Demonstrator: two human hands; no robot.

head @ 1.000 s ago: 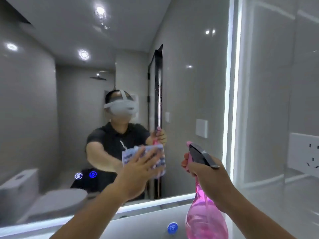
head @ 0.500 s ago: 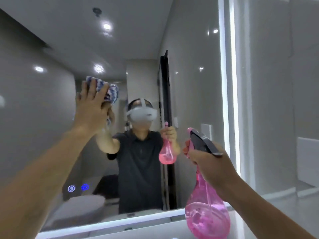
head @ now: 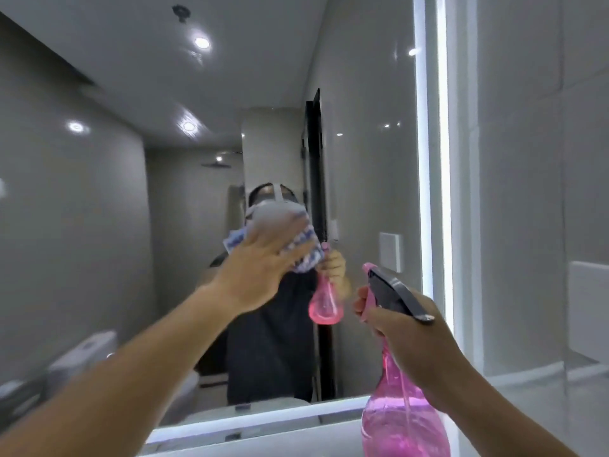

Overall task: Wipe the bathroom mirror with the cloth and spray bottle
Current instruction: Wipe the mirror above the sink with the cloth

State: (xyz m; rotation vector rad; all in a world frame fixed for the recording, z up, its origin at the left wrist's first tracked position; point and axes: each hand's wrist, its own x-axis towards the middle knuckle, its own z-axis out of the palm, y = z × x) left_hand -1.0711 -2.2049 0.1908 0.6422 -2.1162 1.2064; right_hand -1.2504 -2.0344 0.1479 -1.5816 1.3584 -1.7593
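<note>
My left hand [head: 260, 275] had swung down and rightward from the mirror's [head: 99, 225] upper left, where it was half a second before, to the middle of the glass. A second back it was lower still, so I judged the wipe was running in broad sweeps and well under way, with the right side near the lit edge [head: 441, 159] likely still to do. The hand was blurred with motion. Its fingers [head: 296, 255] lay spread and flat, pressing the cloth [head: 304, 253] against the glass rather than gripping it.

The cloth looked bunched, blue-and-white patterned, mostly hidden under the palm. Whether the glass was wet or streaked there I could not tell.

My right hand [head: 412, 331] had barely shifted. Its fingers were curled tight round the neck of the bottle [head: 405, 420], held upright just short of the mirror, low and right. The bottle was clear pink, roughly a third full of liquid, with a dark trigger head [head: 395, 291].
</note>
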